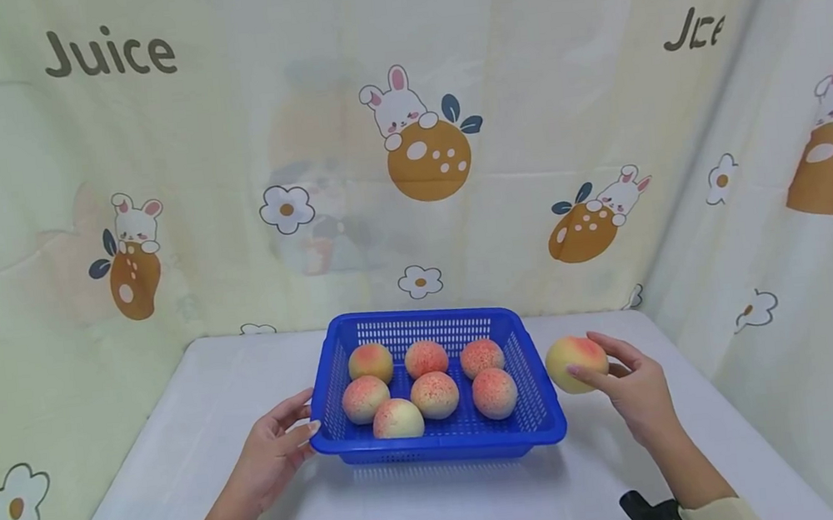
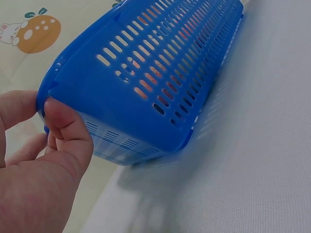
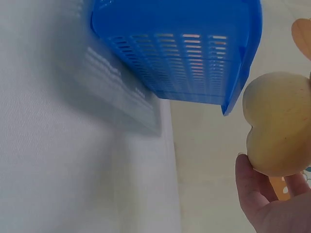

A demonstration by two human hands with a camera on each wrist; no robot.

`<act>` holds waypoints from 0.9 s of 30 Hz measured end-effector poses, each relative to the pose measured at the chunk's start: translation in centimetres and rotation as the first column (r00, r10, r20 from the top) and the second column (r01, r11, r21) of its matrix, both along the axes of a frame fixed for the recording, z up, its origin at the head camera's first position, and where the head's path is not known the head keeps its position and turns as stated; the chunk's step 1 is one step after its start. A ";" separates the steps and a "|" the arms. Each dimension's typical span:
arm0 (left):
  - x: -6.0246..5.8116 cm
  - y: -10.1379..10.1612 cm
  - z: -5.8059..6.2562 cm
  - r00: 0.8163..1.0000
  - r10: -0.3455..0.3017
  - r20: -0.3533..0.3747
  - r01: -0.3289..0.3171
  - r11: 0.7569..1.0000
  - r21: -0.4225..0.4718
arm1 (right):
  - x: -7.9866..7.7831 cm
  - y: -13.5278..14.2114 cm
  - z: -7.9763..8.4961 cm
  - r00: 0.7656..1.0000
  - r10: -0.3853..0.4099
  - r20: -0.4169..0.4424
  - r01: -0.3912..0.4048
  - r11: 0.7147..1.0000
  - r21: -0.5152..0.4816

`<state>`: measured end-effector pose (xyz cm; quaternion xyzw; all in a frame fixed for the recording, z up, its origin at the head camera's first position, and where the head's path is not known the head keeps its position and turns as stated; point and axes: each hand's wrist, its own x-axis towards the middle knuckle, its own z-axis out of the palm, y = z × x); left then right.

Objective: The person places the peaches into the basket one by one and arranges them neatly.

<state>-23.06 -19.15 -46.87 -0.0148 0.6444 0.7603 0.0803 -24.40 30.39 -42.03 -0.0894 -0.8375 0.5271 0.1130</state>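
A blue plastic basket (image 1: 441, 442) with slotted walls stands on the white table, several peaches (image 1: 434, 395) lying inside. At its left end my left hand (image 1: 273, 454) pinches the rim, thumb on the near side, as the left wrist view also shows with the hand (image 2: 46, 170) at the basket's corner (image 2: 112, 92). Just off the right end, my right hand (image 1: 639, 393) holds a yellow peach (image 1: 573, 364) with a red blush between thumb and fingers. In the right wrist view this peach (image 3: 279, 124) is raised above the table, beside the basket wall (image 3: 180, 53).
The white table (image 1: 426, 518) extends around the basket on all sides. Behind it hangs a pale curtain (image 1: 223, 128) printed with rabbits and fruit, and another curtain side (image 1: 785, 258) runs along the right. Black straps with small devices (image 1: 650, 512) sit on both wrists.
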 end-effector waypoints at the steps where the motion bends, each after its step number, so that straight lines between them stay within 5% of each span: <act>1: 0.0 0.0 0.0 1.000 -0.001 0.000 0.001 1.000 -0.001 | 0.1 -0.1 0.1 1.000 -0.002 -0.002 0.002 1.000 0.001; 27: 0.2 0.1 0.2 1.000 0.009 -0.002 -0.009 1.000 -0.021 | 1.7 -4.2 0.7 0.997 0.050 -0.057 -0.051 0.999 -0.005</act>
